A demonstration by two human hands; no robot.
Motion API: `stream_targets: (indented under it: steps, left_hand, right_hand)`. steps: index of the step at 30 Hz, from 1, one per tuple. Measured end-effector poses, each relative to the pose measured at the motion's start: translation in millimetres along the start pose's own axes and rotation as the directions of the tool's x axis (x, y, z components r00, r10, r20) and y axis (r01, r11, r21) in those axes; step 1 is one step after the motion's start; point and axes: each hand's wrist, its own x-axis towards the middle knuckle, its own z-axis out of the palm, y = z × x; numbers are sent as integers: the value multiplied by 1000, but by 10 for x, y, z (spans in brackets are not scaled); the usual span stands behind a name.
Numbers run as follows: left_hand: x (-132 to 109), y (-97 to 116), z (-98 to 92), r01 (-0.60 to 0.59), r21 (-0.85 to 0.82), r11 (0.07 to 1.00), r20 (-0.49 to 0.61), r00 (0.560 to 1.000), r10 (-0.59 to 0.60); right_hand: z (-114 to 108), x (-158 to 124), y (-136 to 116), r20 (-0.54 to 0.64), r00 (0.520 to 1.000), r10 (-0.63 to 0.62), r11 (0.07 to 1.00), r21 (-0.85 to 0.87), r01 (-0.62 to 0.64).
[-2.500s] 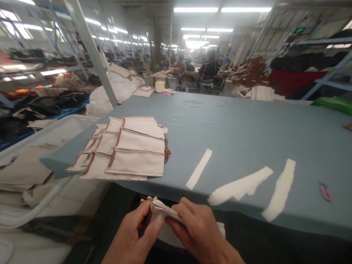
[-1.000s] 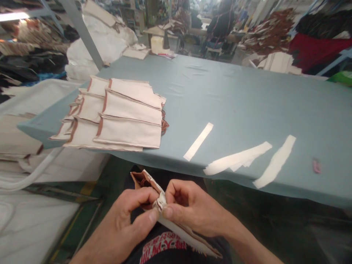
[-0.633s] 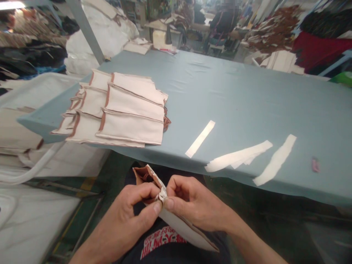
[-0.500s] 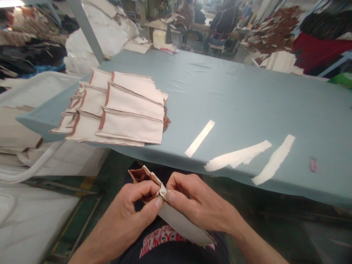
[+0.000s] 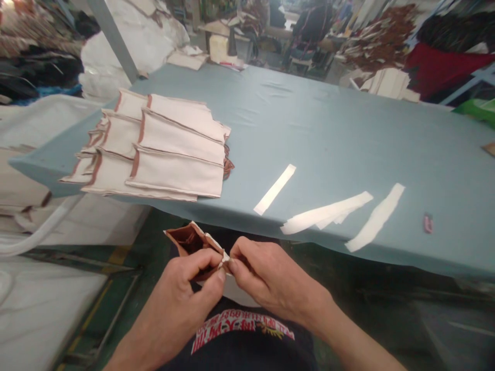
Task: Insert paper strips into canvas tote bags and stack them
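Both my hands pinch a small cream fabric pouch (image 5: 191,241) with a brown lining, held over my lap just below the table's near edge. My left hand (image 5: 183,296) grips it from the left with thumb and fingers closed. My right hand (image 5: 270,281) pinches its edge from the right, fingertips meeting those of the left. The pouch's mouth gapes open toward the upper left, showing the brown inside. A stack of several finished cream pouches with brown trim (image 5: 162,149) lies on the grey-blue table (image 5: 328,134), up and left of my hands.
Three white fabric strips (image 5: 275,188) (image 5: 325,212) (image 5: 376,217) lie near the table's front edge, with a small pink item (image 5: 427,223) farther right. White bins and fabric stacks (image 5: 34,170) stand at left. A person works at a far bench (image 5: 309,31).
The view has tilted down since the first frame. My hands have turned the pouch, opening its brown-lined mouth; the long cream part hanging toward my lap is now mostly hidden behind my hands.
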Motion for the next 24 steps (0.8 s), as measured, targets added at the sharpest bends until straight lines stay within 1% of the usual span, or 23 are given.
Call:
stream_targets:
  steps: [3,6,9,12,14,16,20,21,22,24]
  left_hand:
    - [21,-75,9,82,-78,994,35,996,-79]
    - [6,-142,19,132,-123,984,85,989,-122]
    - [-22,-176,52,163,-140,977,111,983,-148]
    - [-31,-193,100,180,-95,979,77,982,-173]
    - [-29,-200,118,166,-57,984,54,985,-163]
    - [-30,-205,113,149,-53,987,60,987,-146]
    - [-41,-218,56,157,-136,978,128,982,-139]
    - [-44,-223,42,153,-153,976,137,982,-132]
    - [-46,-228,33,146,-159,976,134,983,-125]
    - [-50,-236,26,123,-154,980,103,989,-108]
  right_hand:
    - [115,-60,-52,-30,993,112,994,2,-112]
    - [200,-107,-79,-42,974,221,974,69,-218]
    - [236,-124,-71,-61,965,254,953,188,-238]
    - [237,-107,-42,-52,966,254,936,263,-232]
    - [222,-83,-8,-23,968,251,926,296,-233]
    - [194,-56,43,36,968,248,907,344,-245]
    - [113,-23,155,207,947,244,811,493,-316]
    - [90,-20,169,233,942,241,791,516,-330]
    - [67,-17,174,247,939,239,780,527,-337]
    - [26,-8,151,239,941,240,783,525,-333]
